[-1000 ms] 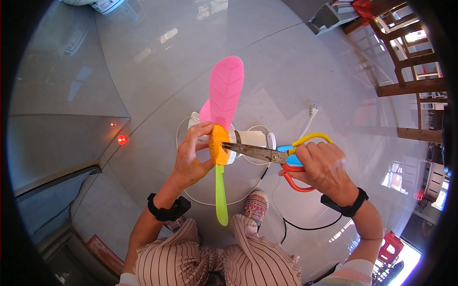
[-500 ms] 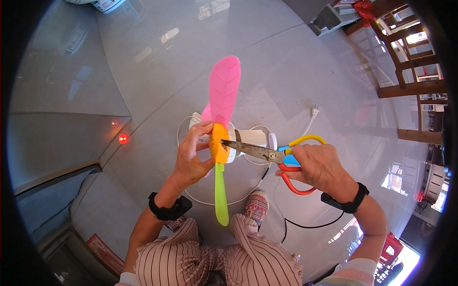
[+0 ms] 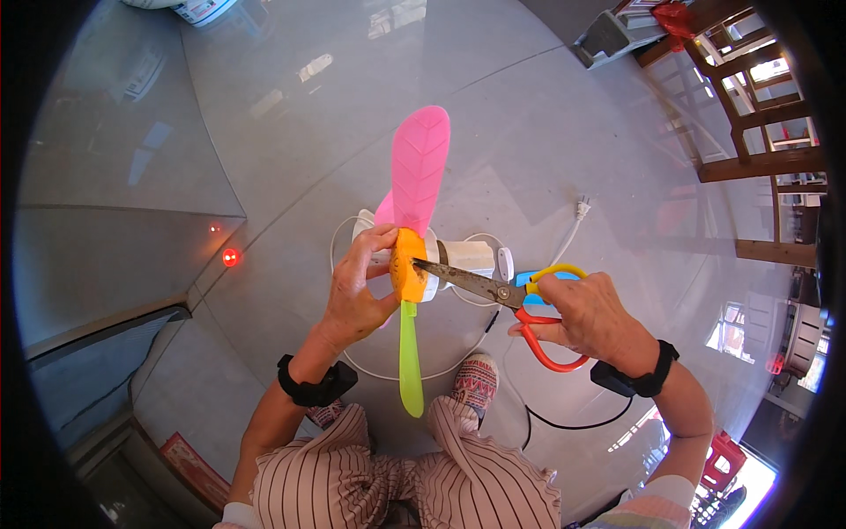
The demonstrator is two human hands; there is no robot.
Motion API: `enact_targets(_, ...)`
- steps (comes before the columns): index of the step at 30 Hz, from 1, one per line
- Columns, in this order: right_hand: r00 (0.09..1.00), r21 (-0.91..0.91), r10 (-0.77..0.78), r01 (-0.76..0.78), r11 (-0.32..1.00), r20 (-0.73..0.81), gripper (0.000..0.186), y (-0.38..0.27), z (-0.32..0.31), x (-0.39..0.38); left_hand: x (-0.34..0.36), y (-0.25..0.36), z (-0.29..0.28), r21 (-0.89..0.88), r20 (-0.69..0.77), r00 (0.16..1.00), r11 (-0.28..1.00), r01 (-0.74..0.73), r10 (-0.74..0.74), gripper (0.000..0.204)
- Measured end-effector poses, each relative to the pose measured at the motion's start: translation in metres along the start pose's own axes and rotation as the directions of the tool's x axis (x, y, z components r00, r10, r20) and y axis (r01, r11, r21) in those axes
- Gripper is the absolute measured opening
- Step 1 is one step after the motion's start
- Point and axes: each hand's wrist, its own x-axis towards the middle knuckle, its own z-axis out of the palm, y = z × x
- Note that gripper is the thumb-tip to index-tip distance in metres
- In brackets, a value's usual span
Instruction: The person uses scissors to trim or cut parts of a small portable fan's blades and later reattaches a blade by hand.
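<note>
My left hand [image 3: 354, 282] is closed around the orange hub of a small electric fan [image 3: 408, 282]. One pink blade [image 3: 421, 167] points away from me and a green blade [image 3: 411, 361] points toward me; another pink blade is partly hidden behind. Behind the hub the fan's white housing [image 3: 467, 256] extends to the right. My right hand [image 3: 586, 313] grips the red and yellow handles of a pair of scissors [image 3: 480, 284]. The worn metal blades are together, and their tips touch the hub's front face, which looks dirty there.
A white cord with a plug [image 3: 582, 208] lies on the grey tiled floor, looping around the fan. Beneath the scissors is a blue item [image 3: 531, 289]. A black cable [image 3: 573, 427] runs at lower right. Wooden shelving [image 3: 758, 167] stands on the right, and a red light [image 3: 231, 257] glows at left.
The fan hub and my left hand have shifted slightly right. The scissor handles have turned a little, with the yellow loop moving slightly left and the tips staying against the hub.
</note>
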Motion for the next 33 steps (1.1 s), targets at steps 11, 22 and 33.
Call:
enact_targets(11, 0.978, 0.065, 0.047, -0.034, 0.997, -0.204, 0.050, -0.006, 0.002, -0.011, -0.006, 0.005, 0.013, -0.064, 0.010, 0.999, 0.997, -0.037, 0.037, 0.061)
enact_targets(22, 0.946, -0.043, 0.055, -0.072, 0.996, -0.320, 0.048, -0.003, 0.029, -0.034, -0.006, 0.003, 0.019, -0.050, 0.038, 0.999, 0.999, -0.021, 0.023, 0.065)
enact_targets(33, 0.931, -0.205, 0.051, -0.132, 0.970, -0.362, 0.046, -0.013, 0.030, -0.039, -0.001, 0.008, 0.021, 0.012, -0.013, 0.996, 0.997, -0.083, 0.083, 0.062)
